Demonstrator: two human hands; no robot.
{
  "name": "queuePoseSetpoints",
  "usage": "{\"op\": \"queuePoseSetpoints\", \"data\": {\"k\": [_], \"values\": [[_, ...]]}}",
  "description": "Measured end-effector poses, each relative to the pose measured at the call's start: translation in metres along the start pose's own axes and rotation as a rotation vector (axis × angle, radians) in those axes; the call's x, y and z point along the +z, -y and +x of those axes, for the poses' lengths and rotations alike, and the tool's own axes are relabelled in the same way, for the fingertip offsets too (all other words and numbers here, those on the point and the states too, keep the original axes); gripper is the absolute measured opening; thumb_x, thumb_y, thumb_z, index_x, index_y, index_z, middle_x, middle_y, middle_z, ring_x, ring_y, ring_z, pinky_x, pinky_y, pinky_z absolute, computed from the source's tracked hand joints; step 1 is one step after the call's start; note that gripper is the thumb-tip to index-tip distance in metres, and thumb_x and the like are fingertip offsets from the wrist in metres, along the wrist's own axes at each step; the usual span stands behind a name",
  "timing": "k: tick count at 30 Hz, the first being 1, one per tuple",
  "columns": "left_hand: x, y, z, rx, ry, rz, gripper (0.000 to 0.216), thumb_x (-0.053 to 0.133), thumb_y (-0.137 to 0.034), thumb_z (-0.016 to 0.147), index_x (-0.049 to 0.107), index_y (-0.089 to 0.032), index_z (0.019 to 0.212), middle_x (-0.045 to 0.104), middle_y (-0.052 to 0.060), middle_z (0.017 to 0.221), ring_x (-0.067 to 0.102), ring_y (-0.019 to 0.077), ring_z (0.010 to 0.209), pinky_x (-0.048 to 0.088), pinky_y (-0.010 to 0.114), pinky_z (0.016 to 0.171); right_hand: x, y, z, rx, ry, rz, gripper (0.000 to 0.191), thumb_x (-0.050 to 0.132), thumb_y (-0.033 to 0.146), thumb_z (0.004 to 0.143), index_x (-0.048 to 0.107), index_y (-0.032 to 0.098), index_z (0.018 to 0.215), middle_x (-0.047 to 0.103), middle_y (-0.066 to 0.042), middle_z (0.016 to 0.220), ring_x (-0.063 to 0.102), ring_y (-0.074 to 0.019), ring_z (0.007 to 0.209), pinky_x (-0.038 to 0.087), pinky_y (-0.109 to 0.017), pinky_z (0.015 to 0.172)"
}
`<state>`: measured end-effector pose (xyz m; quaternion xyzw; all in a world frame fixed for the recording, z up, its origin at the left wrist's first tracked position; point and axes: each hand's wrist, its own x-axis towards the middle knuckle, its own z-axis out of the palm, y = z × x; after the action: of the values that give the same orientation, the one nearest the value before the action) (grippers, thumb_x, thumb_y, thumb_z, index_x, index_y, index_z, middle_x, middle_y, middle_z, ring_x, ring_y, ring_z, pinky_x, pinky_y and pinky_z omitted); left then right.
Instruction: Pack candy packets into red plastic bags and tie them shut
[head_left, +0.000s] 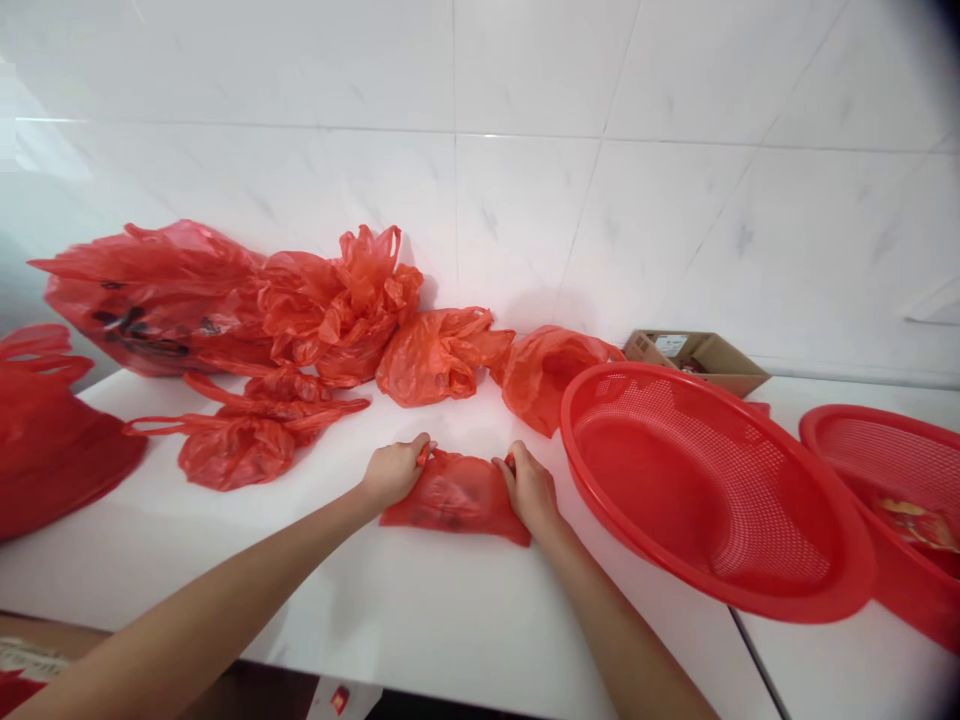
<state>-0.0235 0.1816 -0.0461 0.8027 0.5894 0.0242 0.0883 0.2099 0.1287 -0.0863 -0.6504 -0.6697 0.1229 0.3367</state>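
Observation:
A small red plastic bag point(459, 498) hangs or rests between my two hands at the middle of the white table point(435, 620). Dark shapes show faintly through its thin film; I cannot make out what they are. My left hand point(396, 472) is closed on the bag's upper left corner. At the upper right corner, my right hand point(531, 490) pinches the film with bent fingers. Just behind the hands sit a knotted red bag point(431, 360) and a loosely open red bag point(551, 370).
Larger filled red bags point(157, 310) line the tiled wall, with smaller tied ones point(240, 440) before them. A red plastic basket point(660, 480) stands close to my right hand. Beyond it are a cardboard box point(705, 360) and a second red basket point(862, 425) holding packets.

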Motion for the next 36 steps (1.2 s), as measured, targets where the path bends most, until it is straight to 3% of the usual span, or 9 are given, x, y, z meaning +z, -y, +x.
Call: {"op": "queuePoseSetpoints", "data": {"k": [7,17,23,29,36], "values": [[0.011,0.001,0.003,0.047,0.0,0.131,0.036,0.022,-0.04,0.1,0.053,-0.022,0.105,0.074,0.008,0.086,0.069,0.0263,0.076,0.043,0.032,0.063,0.008,-0.002,-0.002,-0.033,0.012,-0.18,0.028,0.031,0.043,0.097,0.045,0.021,0.085,0.059,-0.001,0.08,0.047,-0.014,0.058,0.021,-0.026,0.052],[0.023,0.009,0.001,0.18,-0.068,0.246,0.037,0.025,-0.037,0.1,0.058,-0.019,0.098,0.072,0.009,0.086,0.067,0.0256,0.073,0.041,0.032,0.058,0.009,-0.001,-0.004,-0.065,0.002,-0.355,0.02,0.039,0.034,0.098,0.049,0.019,0.088,0.06,-0.003,0.084,0.051,-0.014,0.063,0.018,-0.025,0.052],[0.021,0.008,0.002,0.214,-0.112,0.296,0.039,0.027,-0.032,0.1,0.062,-0.017,0.094,0.069,0.01,0.085,0.064,0.0269,0.079,0.041,0.034,0.061,0.011,-0.001,-0.007,-0.038,-0.007,-0.408,0.015,0.04,0.026,0.098,0.049,0.019,0.088,0.056,-0.003,0.087,0.043,-0.0114,0.055,0.015,-0.026,0.049],[0.023,0.013,-0.005,0.147,-0.145,0.287,0.042,0.025,-0.029,0.1,0.064,-0.016,0.096,0.068,0.012,0.092,0.06,0.0275,0.091,0.043,0.035,0.066,0.011,0.001,-0.01,0.008,-0.022,-0.445,0.022,0.033,0.002,0.084,0.046,0.018,0.087,0.052,-0.004,0.088,0.036,-0.011,0.053,0.014,-0.027,0.048],[0.016,0.028,-0.021,-0.01,-0.114,0.24,0.039,0.027,-0.031,0.099,0.064,-0.021,0.101,0.067,0.01,0.101,0.059,0.0262,0.095,0.045,0.034,0.071,0.013,0.001,-0.01,0.064,-0.059,-0.44,0.032,0.027,-0.006,0.076,0.045,0.018,0.085,0.049,-0.004,0.088,0.03,-0.0107,0.051,0.014,-0.028,0.048]]}}
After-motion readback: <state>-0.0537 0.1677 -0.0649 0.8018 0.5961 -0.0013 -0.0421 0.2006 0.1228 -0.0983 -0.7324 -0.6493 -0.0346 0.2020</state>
